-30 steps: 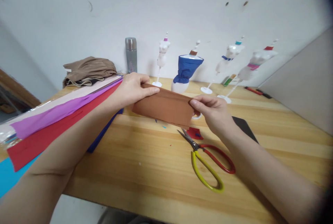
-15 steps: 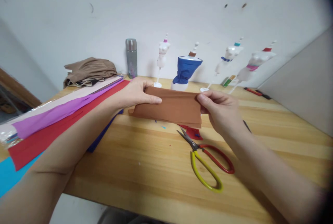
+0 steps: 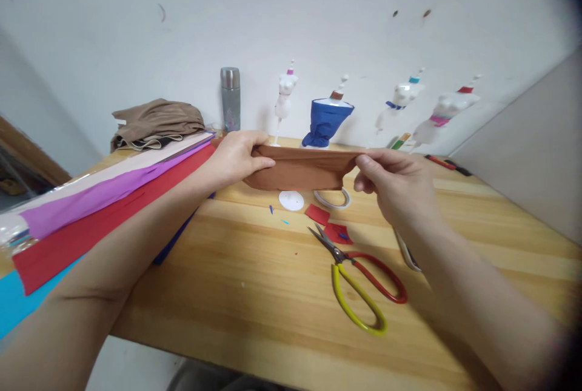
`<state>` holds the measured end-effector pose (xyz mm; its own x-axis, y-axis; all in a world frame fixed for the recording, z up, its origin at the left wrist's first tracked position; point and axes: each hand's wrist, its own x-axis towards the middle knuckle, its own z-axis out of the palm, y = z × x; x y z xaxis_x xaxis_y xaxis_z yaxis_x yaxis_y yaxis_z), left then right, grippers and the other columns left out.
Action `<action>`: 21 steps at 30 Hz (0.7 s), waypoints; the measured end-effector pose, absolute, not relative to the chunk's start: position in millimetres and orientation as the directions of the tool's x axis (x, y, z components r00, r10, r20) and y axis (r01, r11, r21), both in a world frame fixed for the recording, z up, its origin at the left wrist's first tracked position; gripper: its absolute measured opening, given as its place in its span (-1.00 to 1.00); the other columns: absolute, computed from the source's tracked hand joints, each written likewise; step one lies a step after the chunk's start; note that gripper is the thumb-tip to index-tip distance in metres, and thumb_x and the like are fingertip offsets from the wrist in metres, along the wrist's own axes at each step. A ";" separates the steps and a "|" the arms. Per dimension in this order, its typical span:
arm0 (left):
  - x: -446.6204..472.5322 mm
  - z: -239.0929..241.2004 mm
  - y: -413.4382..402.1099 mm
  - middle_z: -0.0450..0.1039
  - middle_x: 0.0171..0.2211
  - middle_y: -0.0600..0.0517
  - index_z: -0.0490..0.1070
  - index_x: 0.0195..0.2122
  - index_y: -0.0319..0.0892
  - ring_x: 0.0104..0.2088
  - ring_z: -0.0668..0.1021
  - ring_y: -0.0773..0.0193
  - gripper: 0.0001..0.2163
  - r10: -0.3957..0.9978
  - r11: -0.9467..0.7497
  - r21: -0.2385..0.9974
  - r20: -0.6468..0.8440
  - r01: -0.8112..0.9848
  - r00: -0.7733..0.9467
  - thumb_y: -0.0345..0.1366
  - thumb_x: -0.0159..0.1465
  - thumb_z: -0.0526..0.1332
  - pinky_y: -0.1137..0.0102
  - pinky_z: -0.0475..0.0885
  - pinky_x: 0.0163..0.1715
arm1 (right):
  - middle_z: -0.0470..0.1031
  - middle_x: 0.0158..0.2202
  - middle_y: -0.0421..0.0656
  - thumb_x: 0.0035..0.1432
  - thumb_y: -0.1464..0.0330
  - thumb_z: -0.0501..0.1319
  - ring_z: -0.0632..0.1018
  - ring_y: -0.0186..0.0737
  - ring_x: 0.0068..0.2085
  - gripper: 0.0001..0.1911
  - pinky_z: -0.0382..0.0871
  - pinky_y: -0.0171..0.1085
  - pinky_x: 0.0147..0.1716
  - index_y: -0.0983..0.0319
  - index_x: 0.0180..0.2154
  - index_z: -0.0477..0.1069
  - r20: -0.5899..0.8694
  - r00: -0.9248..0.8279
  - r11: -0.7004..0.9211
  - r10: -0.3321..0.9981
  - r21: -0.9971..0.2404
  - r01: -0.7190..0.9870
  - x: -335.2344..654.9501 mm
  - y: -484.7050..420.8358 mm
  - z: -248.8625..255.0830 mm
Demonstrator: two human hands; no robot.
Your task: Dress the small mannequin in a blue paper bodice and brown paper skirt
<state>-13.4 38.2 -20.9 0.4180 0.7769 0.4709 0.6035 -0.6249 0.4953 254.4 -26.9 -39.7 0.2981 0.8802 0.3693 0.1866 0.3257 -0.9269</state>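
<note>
A piece of brown fabric point(image 3: 302, 170) is stretched between my two hands above the table. My left hand point(image 3: 239, 157) is closed on its left end, thumb lying along the front. My right hand point(image 3: 391, 182) pinches the upper right corner between thumb and fingers. Just behind the fabric stands a small white mannequin wrapped in blue cloth point(image 3: 325, 121), its base hidden. Below lie scissors point(image 3: 339, 254) with one yellow and one red handle, blades partly open, beside red fabric scraps point(image 3: 336, 233).
Strips of purple point(image 3: 109, 188), red point(image 3: 113, 221) and other fabric lie at left, near a folded brown cloth point(image 3: 159, 124) and a flask point(image 3: 230, 100). More small mannequins point(image 3: 404, 97) stand at the back. A white ring point(image 3: 348, 200) and a phone-like object point(image 3: 407, 251) lie on the table point(image 3: 227, 318).
Both hands have raised the brown fabric slightly, and its lower edge has tilted up. The white disc, the ring and more of the red scraps now show beneath it.
</note>
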 end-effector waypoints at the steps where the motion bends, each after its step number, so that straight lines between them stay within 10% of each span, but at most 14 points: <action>1: -13.3 -19.5 37.5 0.28 -0.53 0.13 0.46 -0.44 -0.23 -0.47 0.31 0.37 -0.88 0.772 -0.629 0.482 0.480 0.610 0.417 -0.31 0.09 0.36 0.43 0.18 -0.45 | 0.43 -0.72 -0.27 -0.15 0.24 0.46 0.41 -0.39 -0.69 -0.75 0.21 -0.36 -0.65 0.25 -0.44 0.54 0.368 0.293 0.330 0.882 -0.928 0.170 254.6 -26.2 -40.8; 13: -15.5 -13.5 38.5 0.40 -0.46 0.10 0.50 -0.37 -0.24 -0.42 0.41 0.35 -0.89 0.776 -0.622 0.447 0.463 0.643 0.429 -0.36 0.09 0.37 0.42 0.27 -0.34 | 0.51 -0.65 -0.26 -0.18 0.26 0.51 0.53 -0.36 -0.62 -0.74 0.39 -0.39 -0.58 0.25 -0.45 0.55 0.331 0.257 0.332 0.908 -0.942 0.039 257.8 -20.7 -50.0; 21: -17.4 -2.0 23.8 0.27 -0.57 0.12 0.39 -0.53 -0.23 -0.49 0.33 0.40 -0.76 0.806 -0.581 0.653 0.379 0.486 0.454 -0.19 0.16 0.30 0.45 0.21 -0.48 | 0.48 -0.70 -0.24 -0.24 0.19 0.54 0.51 -0.35 -0.64 -0.67 0.29 -0.41 -0.63 0.24 -0.51 0.53 0.269 0.215 0.267 0.939 -0.963 0.039 255.2 -22.1 -48.1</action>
